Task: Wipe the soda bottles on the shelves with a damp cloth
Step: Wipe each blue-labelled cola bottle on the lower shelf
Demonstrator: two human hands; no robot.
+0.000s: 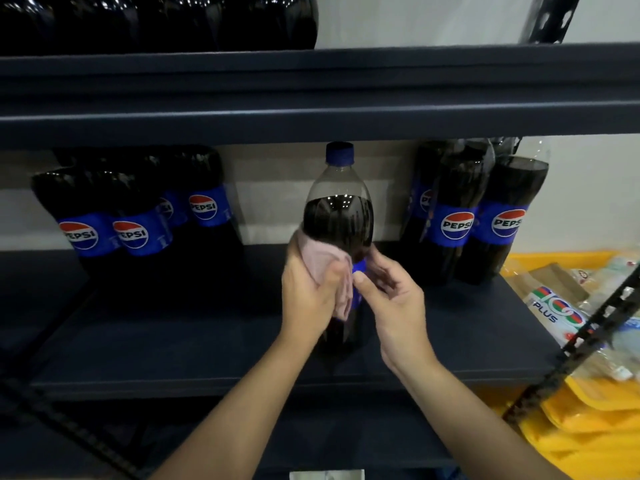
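Observation:
A tall Pepsi bottle (pixel 338 216) with a blue cap stands upright in the middle of the dark shelf (pixel 173 341). My left hand (pixel 310 292) grips a pale pink cloth (pixel 327 268) against the bottle's left side, over its blue label. My right hand (pixel 391 299) is at the bottle's right side with fingers curled, thumb tip touching the label; how firmly it holds is unclear. Several Pepsi bottles (pixel 138 216) stand at the shelf's left and two more Pepsi bottles (pixel 474 216) at its right.
An upper shelf (pixel 311 84) carries more dark bottles (pixel 156 19). Yellow crates (pixel 588 410) with 100 Plus bottles (pixel 557 313) sit at the right, behind a black perforated shelf post (pixel 568 351). A lower shelf shows below.

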